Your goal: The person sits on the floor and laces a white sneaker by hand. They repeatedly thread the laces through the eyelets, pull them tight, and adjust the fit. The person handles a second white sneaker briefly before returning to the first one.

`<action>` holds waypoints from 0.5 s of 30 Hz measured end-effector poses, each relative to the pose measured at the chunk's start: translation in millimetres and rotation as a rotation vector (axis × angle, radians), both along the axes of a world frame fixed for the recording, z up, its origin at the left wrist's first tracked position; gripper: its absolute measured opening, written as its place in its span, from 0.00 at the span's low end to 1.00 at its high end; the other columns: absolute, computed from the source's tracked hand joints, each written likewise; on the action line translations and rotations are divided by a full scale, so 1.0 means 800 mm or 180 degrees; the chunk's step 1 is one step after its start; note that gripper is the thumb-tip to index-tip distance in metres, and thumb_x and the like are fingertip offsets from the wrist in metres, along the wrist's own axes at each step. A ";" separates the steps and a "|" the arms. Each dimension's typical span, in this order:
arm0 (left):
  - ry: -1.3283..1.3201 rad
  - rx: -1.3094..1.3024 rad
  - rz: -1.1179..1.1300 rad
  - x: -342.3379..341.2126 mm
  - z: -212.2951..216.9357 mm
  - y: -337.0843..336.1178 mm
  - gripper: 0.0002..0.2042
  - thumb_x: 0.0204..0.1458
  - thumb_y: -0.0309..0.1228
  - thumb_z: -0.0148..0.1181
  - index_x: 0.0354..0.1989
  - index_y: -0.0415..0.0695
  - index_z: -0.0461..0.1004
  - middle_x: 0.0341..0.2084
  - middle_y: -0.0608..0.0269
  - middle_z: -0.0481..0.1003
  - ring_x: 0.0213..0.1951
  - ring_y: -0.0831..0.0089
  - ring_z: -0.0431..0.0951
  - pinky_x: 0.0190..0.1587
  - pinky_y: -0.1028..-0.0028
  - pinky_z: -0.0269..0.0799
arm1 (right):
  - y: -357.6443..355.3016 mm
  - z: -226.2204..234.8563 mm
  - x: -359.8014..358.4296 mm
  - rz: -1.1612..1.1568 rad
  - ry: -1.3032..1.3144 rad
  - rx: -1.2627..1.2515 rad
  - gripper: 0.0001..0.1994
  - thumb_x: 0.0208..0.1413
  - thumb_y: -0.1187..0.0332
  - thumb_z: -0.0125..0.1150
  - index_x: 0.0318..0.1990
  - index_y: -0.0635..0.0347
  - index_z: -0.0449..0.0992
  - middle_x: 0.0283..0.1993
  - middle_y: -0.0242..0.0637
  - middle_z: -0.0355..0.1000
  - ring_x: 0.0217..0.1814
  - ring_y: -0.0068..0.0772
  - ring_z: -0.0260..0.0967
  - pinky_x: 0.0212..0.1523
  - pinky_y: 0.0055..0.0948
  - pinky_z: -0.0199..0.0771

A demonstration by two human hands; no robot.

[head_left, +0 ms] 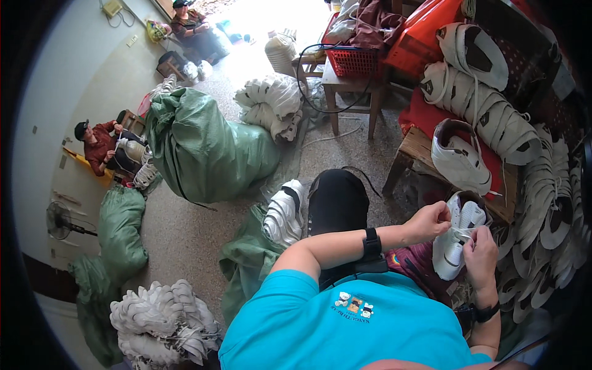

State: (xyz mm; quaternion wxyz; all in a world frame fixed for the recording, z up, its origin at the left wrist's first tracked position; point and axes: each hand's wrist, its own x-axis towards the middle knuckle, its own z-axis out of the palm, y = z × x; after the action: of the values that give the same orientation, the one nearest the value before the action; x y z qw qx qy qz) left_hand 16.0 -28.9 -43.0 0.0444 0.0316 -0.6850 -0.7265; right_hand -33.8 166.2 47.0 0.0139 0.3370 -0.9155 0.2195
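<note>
A white shoe upper (448,259) with a dark lining rests over my lap at the right. White shoelace (460,234) crosses the tongue between my hands. My left hand (430,222) is closed in a pinch at the far left side of the shoe, on a lace end that is barely visible. On the other side, my right hand (480,254) pinches the lace close to the eyelets, its fingers partly covering it. A second white shoe upper (459,157) with a lace stands on a wooden stool (414,148) just beyond.
Stacked white uppers (484,114) lie on red cloth, with more piled at the right. Green sacks (209,148) and bundled uppers (163,320) stand on the left floor. A red basket (353,61) sits on a stool. Two people (102,148) sit farther off, near a fan (60,220).
</note>
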 end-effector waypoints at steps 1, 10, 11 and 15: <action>0.0015 -0.0108 0.0021 0.000 0.006 -0.005 0.10 0.53 0.30 0.62 0.38 0.37 0.70 0.30 0.58 0.75 0.35 0.72 0.75 0.40 0.70 0.73 | -0.004 -0.003 -0.001 -0.0040 0.0086 -0.0087 0.08 0.51 0.75 0.57 0.39 0.61 0.67 0.35 0.48 0.71 0.37 0.58 0.70 0.38 0.49 0.69; 0.0295 -0.0963 0.0082 0.000 0.003 -0.005 0.14 0.50 0.35 0.64 0.37 0.38 0.73 0.34 0.45 0.75 0.40 0.48 0.77 0.44 0.60 0.73 | -0.004 -0.031 -0.010 -0.0268 -0.1212 -0.1186 0.09 0.58 0.77 0.51 0.47 0.63 0.71 0.35 0.40 0.73 0.32 0.33 0.72 0.36 0.32 0.72; 0.0308 -0.0976 0.0062 0.000 0.003 -0.006 0.14 0.49 0.35 0.64 0.37 0.38 0.73 0.34 0.45 0.75 0.40 0.48 0.77 0.44 0.59 0.73 | 0.000 -0.035 -0.011 -0.0162 -0.1450 -0.1383 0.09 0.59 0.77 0.51 0.46 0.63 0.71 0.36 0.37 0.72 0.33 0.28 0.70 0.36 0.29 0.71; 0.0195 -0.0917 -0.0042 0.002 -0.001 -0.003 0.14 0.48 0.35 0.65 0.38 0.38 0.73 0.34 0.44 0.75 0.41 0.48 0.77 0.44 0.59 0.72 | 0.011 -0.026 -0.013 0.0157 -0.2283 -0.1552 0.07 0.61 0.78 0.51 0.44 0.64 0.73 0.38 0.31 0.72 0.36 0.19 0.69 0.39 0.22 0.70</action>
State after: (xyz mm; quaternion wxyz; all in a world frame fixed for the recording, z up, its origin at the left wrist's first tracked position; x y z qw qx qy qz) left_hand 17.7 -31.1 -43.5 0.0646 -0.0018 -0.7807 -0.6216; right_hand -44.1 174.9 26.1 -0.2311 0.2480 -0.7754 0.5327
